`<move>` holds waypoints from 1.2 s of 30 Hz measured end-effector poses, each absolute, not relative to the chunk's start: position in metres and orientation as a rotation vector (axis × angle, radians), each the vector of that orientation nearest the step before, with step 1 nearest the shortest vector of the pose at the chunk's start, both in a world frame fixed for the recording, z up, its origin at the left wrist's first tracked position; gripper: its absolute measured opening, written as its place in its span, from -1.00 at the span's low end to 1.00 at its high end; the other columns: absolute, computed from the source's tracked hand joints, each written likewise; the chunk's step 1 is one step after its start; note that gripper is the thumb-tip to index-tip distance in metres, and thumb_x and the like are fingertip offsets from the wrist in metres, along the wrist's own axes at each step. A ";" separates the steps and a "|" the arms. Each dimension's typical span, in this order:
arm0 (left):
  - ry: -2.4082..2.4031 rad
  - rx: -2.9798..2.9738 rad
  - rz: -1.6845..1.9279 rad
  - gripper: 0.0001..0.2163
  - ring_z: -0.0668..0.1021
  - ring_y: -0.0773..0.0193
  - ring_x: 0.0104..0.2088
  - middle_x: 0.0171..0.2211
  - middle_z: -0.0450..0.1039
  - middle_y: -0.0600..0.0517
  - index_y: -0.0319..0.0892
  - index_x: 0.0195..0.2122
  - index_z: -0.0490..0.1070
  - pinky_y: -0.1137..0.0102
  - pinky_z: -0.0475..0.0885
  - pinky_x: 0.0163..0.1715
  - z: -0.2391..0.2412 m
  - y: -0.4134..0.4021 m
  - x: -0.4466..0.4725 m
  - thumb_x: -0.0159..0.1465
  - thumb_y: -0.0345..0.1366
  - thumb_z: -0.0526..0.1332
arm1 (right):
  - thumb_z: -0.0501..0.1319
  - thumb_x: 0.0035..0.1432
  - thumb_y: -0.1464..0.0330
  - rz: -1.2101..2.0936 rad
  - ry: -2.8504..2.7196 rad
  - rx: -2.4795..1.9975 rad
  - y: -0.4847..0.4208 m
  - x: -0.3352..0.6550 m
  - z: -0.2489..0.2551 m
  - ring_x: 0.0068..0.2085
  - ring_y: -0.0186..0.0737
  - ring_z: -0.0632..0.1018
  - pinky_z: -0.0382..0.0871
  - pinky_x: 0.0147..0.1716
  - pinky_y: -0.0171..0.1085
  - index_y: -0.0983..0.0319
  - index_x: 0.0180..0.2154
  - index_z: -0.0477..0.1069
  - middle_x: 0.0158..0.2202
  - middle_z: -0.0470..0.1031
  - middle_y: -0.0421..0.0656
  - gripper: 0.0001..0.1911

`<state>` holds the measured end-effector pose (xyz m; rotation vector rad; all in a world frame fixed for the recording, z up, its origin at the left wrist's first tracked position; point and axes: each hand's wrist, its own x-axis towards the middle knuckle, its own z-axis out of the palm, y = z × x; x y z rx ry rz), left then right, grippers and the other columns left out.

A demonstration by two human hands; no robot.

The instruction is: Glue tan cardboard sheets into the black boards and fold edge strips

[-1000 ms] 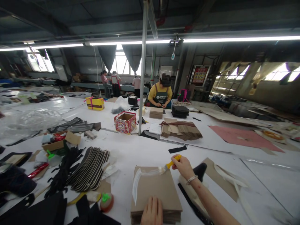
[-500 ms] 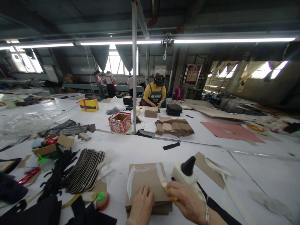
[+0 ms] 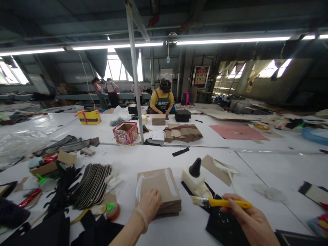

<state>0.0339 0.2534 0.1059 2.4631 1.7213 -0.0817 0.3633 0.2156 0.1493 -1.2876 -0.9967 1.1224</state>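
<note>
Evidently the gluing pass on the top sheet looks finished: a white band of glue runs along the left, far and right edges of the uppermost brown card on the cardboard stack (image 3: 159, 191), which sits on the white tabletop (image 3: 159, 160) just in front of the person. The left hand (image 3: 150, 205) lies flat on the near edge of that stack, fingers spread and pressing down, holding nothing. The right hand (image 3: 247, 218) is closed around the yellow handle of a glue brush (image 3: 220, 202), which is held level and off to the right of the stack, its wet bristles pointing left above a black sheet (image 3: 225, 229). Just beyond the bristles stands a white glue bottle (image 3: 196, 177) with a black conical cap. To the left, a fanned row of black-edged board pieces (image 3: 94, 186) lies well apart from the stack. Judging by this, the step in hand is the pause between coating and lifting; the next move would call for peeling only the coated sheet free without smearing the wet edges.
</note>
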 end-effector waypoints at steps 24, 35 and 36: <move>1.925 2.828 -0.023 -0.72 0.56 -0.10 -0.17 -0.18 0.49 -0.40 -0.41 -0.10 0.41 0.26 0.52 -0.44 0.045 0.248 0.058 0.16 -0.47 0.10 | 0.14 -0.10 0.16 0.794 -1.360 -1.419 0.354 0.175 0.128 -0.50 -0.10 0.51 0.35 -0.40 -0.21 0.20 -0.52 0.41 -0.67 0.43 -0.20 -0.76; 1.861 2.747 0.050 -0.79 0.57 0.09 -0.41 -0.44 0.48 -0.12 -0.29 -0.33 0.38 0.32 0.41 -0.51 0.132 0.256 0.051 0.13 -0.61 0.01 | 0.15 -0.04 -0.02 0.545 -1.084 -1.602 0.266 0.342 0.191 -0.35 -0.03 0.53 0.36 -0.31 -0.18 0.29 -0.27 0.43 -0.46 0.53 -0.10 -0.49; 1.871 2.738 0.067 -0.79 0.57 0.08 -0.41 -0.43 0.48 -0.12 -0.28 -0.32 0.37 0.30 0.42 -0.50 0.142 0.259 0.047 0.14 -0.61 0.00 | 0.15 -0.05 -0.04 0.517 -1.087 -1.643 0.255 0.353 0.194 -0.32 -0.01 0.52 0.34 -0.28 -0.16 0.27 -0.29 0.43 -0.44 0.53 -0.09 -0.49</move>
